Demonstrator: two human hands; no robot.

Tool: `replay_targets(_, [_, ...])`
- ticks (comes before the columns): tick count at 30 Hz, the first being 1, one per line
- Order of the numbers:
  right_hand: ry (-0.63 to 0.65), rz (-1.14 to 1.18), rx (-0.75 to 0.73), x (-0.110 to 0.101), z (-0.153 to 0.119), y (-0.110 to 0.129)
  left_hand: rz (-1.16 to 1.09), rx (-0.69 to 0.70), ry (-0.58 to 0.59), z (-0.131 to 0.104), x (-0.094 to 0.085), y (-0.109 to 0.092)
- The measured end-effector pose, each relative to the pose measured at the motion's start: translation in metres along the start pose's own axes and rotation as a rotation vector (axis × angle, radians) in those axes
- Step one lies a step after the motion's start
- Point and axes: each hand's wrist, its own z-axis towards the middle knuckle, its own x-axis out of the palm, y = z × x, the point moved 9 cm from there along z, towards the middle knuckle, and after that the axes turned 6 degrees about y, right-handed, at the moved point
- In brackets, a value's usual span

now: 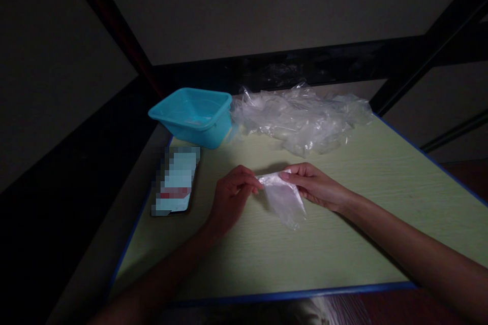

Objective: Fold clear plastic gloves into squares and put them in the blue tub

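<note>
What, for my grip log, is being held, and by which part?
A clear plastic bag, by its upper edge: left hand at one corner, right hand near the other.

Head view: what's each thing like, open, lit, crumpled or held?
Blue tub, open-topped, upright
Phone, lying flat, screen lit
Clear plastic pile, crumpled, loosely heaped
Small plastic piece, held, lower end loose
Left hand, pinching the piece's left corner
Right hand, gripping its right side, thumb on top

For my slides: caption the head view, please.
Right hand holding a translucent plastic bag, left hand at its corner, over a pale, blue-edged wood-grain table.
</note>
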Motion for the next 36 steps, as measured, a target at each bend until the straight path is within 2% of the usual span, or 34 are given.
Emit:
replay_targets(7, [-0.007, -0.080, -0.077, -0.002, 0.000, 0.006, 0.042, 0.009, -0.008, -0.001, -0.002, -0.002])
replay_targets(10, [-0.014, -0.154, -0.124, -0.003, -0.001, 0.011, -0.004, 0.007, -0.081, -0.002, -0.010, -0.003])
replay_targets(13, [-0.016, -0.284, -0.175, -0.001, -0.003, 0.017, -0.080, -0.089, -0.138, -0.002, -0.017, 0.006])
replay_targets(17, [0.019, -0.403, -0.209, 0.006, -0.005, 0.022, 0.017, -0.244, -0.033, 0.000, -0.010, 0.018])
replay_targets(22, [0.035, -0.427, -0.211, 0.011, -0.007, 0.024, 0.193, -0.302, 0.100, -0.001, 0.003, 0.027])
replay_targets(36, [0.060, -0.448, -0.227, 0.012, -0.006, 0.023, 0.227, -0.233, 0.090, 0.002, 0.003, 0.019])
